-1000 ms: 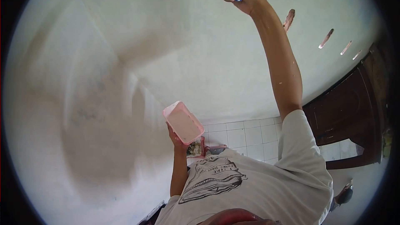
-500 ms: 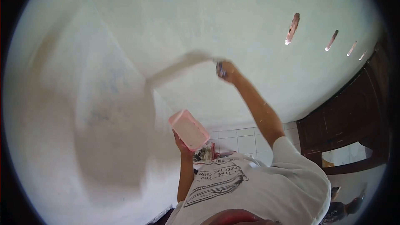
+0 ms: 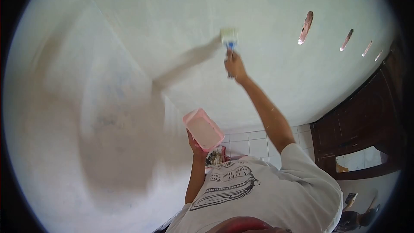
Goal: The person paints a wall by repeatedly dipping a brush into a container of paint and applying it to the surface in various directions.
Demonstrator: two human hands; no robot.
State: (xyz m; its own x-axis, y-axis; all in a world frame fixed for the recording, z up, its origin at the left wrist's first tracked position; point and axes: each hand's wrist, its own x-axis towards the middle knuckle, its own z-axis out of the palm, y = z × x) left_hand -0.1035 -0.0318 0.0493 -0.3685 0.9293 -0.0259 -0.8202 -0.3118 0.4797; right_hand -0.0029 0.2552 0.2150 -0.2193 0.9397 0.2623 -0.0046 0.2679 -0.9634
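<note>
On wall (image 3: pixel 267 73), paintbrush (image 3: pixel 229 39) upright, bristles up

1. The wall (image 3: pixel 267 17) around the right hand (image 3: pixel 235 65) and its brush (image 3: pixel 228 36) is bare on all sides.
2. 4 slots (image 3: pixel 305 26) lie well to the right.
3. A dark wooden door (image 3: pixel 358 121) blocks the lower right.
4. The pink tray (image 3: pixel 203 129) in the left hand (image 3: pixel 195 146) sits below the brush.

You have, around your work:
- Narrow slot vents (image 3: pixel 305 26), a row of them high in the pale wall (image 3: pixel 129 26), reddish inside.
- Dark wooden cabinet (image 3: pixel 358 125), at the right, standing against the wall.
- White tiled floor (image 3: pixel 252 142), beside the cabinet.
- Your white T-shirt with a dark print (image 3: pixel 228 185).
</note>
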